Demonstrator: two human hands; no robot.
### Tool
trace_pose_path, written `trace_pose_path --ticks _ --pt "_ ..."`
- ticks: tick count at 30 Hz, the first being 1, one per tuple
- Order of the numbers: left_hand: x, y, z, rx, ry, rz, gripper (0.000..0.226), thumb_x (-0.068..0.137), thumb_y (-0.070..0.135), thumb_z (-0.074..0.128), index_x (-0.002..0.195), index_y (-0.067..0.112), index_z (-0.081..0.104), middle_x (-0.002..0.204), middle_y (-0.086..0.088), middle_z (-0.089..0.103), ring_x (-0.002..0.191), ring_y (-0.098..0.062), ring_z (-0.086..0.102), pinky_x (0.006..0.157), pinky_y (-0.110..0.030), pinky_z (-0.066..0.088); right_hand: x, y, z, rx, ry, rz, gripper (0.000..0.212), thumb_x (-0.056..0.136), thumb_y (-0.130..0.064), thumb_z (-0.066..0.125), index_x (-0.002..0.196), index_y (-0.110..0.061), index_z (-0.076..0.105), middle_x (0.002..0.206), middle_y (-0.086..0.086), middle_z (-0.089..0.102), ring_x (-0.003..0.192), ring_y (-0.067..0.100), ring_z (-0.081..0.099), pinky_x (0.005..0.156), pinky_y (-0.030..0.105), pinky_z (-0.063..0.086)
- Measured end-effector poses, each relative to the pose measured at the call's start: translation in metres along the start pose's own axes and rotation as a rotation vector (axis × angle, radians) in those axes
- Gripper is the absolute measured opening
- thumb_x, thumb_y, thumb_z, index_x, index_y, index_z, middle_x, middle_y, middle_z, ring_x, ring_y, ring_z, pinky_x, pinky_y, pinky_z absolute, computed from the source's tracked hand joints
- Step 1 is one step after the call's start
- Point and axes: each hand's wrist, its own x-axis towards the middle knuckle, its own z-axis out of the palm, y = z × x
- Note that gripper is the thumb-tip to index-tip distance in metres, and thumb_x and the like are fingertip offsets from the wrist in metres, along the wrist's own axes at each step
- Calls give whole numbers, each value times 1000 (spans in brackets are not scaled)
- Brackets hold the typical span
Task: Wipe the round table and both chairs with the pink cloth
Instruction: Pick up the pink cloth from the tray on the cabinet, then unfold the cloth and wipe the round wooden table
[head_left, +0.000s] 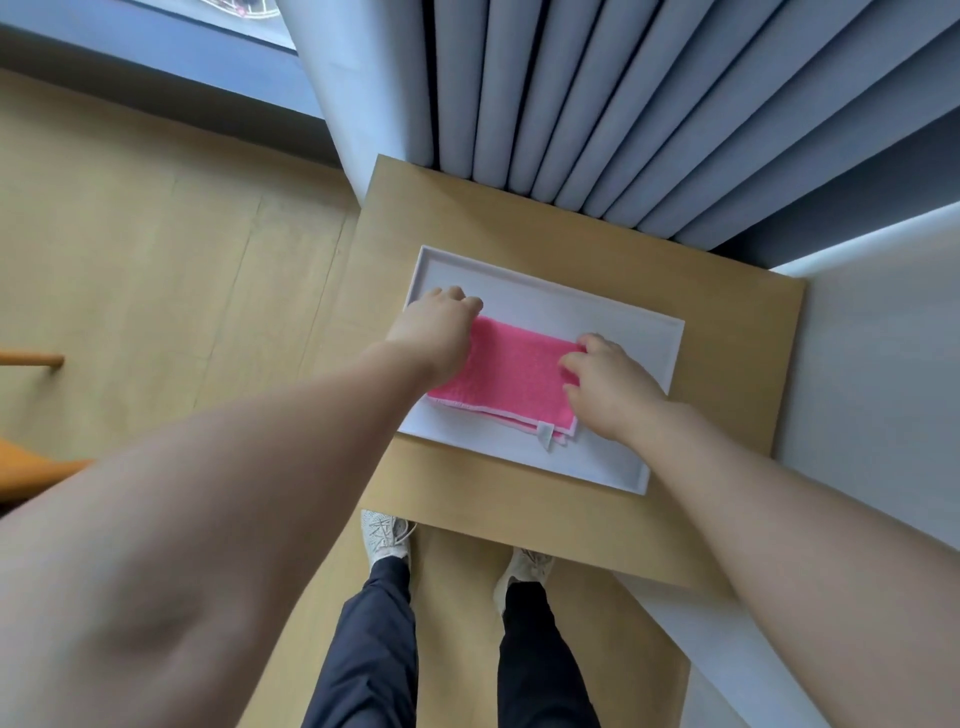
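A folded pink cloth (511, 374) with a white hem and a small tag lies flat in a white tray (613, 322). My left hand (434, 332) rests on the cloth's far left corner, fingers curled down over its edge. At the cloth's right edge my right hand (608, 384) has its fingertips curled onto the fabric. The round table does not show in this view.
The tray sits on a small square wooden stand (727, 312) against grey curtains (597, 104) and a white wall. Orange wooden chair parts (31, 467) poke in at the left edge. My feet (387, 535) stand on the wood floor just before the stand.
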Motion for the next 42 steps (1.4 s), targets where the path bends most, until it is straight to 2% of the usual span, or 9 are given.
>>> trace_pose_path --ticks 8,12,16,20,24,27,34,39,42 --pt "-4 -4 -1 140 64 93 28 92 14 46 110 22 65 115 -3 55 105 -26 46 86 -32 36 6 -7 0 -24 161 68 22 87 1 46 102 -13 54 100 7 50 86 28 54 65 33 41" --pt "-13 -3 -18 129 107 133 26 90 14 45 107 21 64 112 -2 56 104 -25 46 85 -31 31 1 -14 -7 29 235 106 26 84 3 41 91 -9 64 98 8 46 77 32 53 65 36 48" --pt "-30 -7 -59 -46 -13 95 17 91 12 46 100 13 60 99 -4 59 88 -27 55 71 -33 45 -13 -31 -35 179 391 55 16 86 1 45 90 -4 60 107 3 43 80 28 51 69 39 49" --pt "-59 -15 -111 -131 -69 149 14 88 17 52 97 13 61 93 -4 64 80 -22 56 70 -35 49 -35 -58 -84 330 529 -92 15 88 -2 47 89 -7 61 107 -8 40 87 14 44 66 25 35" --pt "-98 -17 -180 -189 -61 176 31 87 25 58 117 23 52 81 19 55 73 -8 53 65 -26 41 -67 -98 -148 294 637 -259 21 86 1 49 93 -7 66 113 -1 50 91 13 45 75 23 33" --pt "-135 -15 -242 -191 56 178 31 90 33 57 119 23 53 84 19 56 80 -11 57 71 -28 45 -103 -137 -198 228 673 -409 22 89 1 50 96 -6 70 111 3 56 94 17 50 78 24 38" --pt "-245 -1 -371 -159 420 95 47 91 17 59 135 23 43 137 5 47 95 -16 58 91 -30 45 -198 -226 -288 60 738 -797 20 89 2 58 93 -7 76 104 8 67 95 28 61 83 37 52" --pt "-343 7 -405 -182 581 -14 56 89 20 64 138 31 39 137 11 46 89 -10 60 89 -34 48 -259 -289 -320 -14 740 -1092 22 91 -7 58 83 -14 77 84 0 63 71 26 61 66 24 42" --pt "-405 5 -402 -227 647 -91 48 87 21 66 129 34 46 120 17 57 83 -5 60 81 -30 52 -298 -330 -317 -34 703 -1317 34 89 -23 47 79 -12 77 80 5 66 64 26 59 60 27 47"
